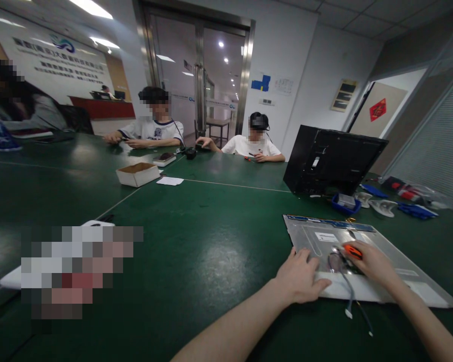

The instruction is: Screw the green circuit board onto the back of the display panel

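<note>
A flat silver display panel (402, 272) lies on the green table, with a blue circuit strip along its far edge. My left hand (300, 275) rests on the panel's left side, fingers stretched out and holding nothing. Over the middle of the panel, my right hand (375, 261) is closed around an orange-and-black screwdriver (353, 251); its tip cannot be made out clearly. Beneath and beside that hand are small parts and grey cables (349, 291) with white plugs, which hang over the panel's near edge. My right fingers partly hide this spot.
A black monitor housing (330, 158) stands behind the panel. Near it are a blue tray (345, 203), white curved pieces (383, 207) and blue cloth items (417, 210). A white box (138, 175) and paper (169, 181) lie farther left. Several people sit across the table.
</note>
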Demonstrator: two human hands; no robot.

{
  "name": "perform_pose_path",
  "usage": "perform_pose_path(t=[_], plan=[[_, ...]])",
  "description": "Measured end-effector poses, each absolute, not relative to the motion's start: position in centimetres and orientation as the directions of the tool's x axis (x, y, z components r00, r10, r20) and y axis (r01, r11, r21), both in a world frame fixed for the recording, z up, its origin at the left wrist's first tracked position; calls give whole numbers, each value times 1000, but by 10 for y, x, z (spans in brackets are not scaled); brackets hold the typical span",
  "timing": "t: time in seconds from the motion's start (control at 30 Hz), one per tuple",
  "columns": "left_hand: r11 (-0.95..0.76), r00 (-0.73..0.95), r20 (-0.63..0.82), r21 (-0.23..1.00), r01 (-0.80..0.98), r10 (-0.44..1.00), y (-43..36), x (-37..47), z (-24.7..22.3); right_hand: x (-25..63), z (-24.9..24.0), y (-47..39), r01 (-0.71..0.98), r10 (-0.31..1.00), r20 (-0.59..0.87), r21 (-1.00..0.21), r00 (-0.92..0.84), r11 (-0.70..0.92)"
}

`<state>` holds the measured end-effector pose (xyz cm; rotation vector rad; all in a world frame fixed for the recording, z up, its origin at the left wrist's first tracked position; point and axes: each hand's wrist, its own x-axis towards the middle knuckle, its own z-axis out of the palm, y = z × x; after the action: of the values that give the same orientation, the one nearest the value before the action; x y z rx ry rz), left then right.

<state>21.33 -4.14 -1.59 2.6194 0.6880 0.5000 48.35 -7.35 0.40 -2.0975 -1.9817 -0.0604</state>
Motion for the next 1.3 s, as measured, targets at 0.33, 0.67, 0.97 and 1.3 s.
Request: perform_pose_path(t=[0.33,0.67,0.97,1.3], plan=[[-825,858,234,472,311,458,-34,212,-13,506,-4,-111,936,990,132,-351,54,-4],[-574,561,177,444,688,809,-48,216,-6,502,-6,-102,950,992,123,-313,35,6],[-646,625,207,413,642,753,-48,213,-10,481,-1,-88,978,981,162,-197,105,-72],[-829,796,271,332,450,541,-46,210,-18,447,6,-93,983,971,163,-83,177,-165]])
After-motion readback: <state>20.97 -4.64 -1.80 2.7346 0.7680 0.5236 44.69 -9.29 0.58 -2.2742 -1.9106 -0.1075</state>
